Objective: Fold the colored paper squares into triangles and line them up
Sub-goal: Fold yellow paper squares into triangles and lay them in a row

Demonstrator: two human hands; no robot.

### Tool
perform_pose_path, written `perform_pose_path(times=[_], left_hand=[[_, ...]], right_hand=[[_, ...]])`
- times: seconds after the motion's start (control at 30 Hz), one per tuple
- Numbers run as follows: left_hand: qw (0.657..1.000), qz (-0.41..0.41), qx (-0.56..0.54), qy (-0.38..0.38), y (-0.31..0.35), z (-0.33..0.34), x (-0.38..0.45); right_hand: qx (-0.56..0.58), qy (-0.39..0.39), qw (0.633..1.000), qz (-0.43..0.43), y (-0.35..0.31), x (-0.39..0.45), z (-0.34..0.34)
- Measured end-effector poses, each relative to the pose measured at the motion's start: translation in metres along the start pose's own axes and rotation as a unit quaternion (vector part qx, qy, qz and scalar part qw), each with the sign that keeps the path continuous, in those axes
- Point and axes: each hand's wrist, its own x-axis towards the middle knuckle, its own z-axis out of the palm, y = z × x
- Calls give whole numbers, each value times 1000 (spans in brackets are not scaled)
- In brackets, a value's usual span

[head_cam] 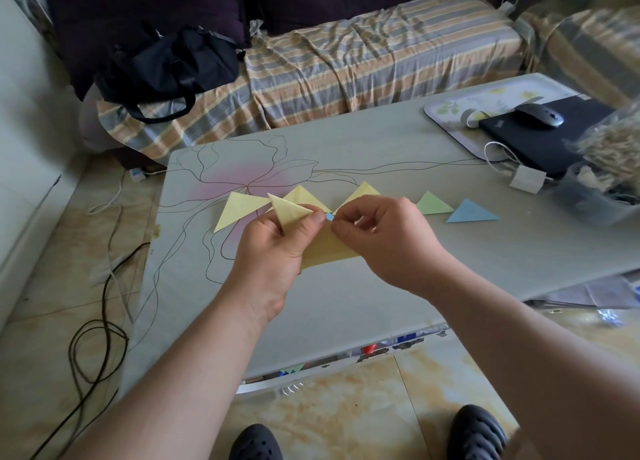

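The left hand pinches a yellow paper between thumb and fingers, one folded flap raised above the tabletop. The right hand grips the same sheet at its top with curled fingertips. Behind the hands, toward the far edge, folded triangles lie in a row: three yellow triangles, a green triangle, then a blue triangle nearest the tray in the far right corner.

Paper triangles matt, smooth; table smooth, satin; sofa cover striped cloth, wrinkled.
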Motion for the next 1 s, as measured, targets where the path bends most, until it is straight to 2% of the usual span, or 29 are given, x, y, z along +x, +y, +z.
perform_pose_path(times=[0.27, 0.5, 0.8, 1.0], left_hand=[[1000, 18, 9, 2, 4, -3, 1], [999, 8, -12, 43, 9, -16, 7], [992, -76, -86, 56, 12, -18, 7], [988, -97, -89, 81, 12, -18, 8]], right_hand=[[-39, -6, 999, -8, 0, 0, -6], [-34, -20, 999, 4, 3, 3, -12], [72, -22, 994, 81, 7, 9, -15], [138, 47, 981, 128, 8, 15, -17]])
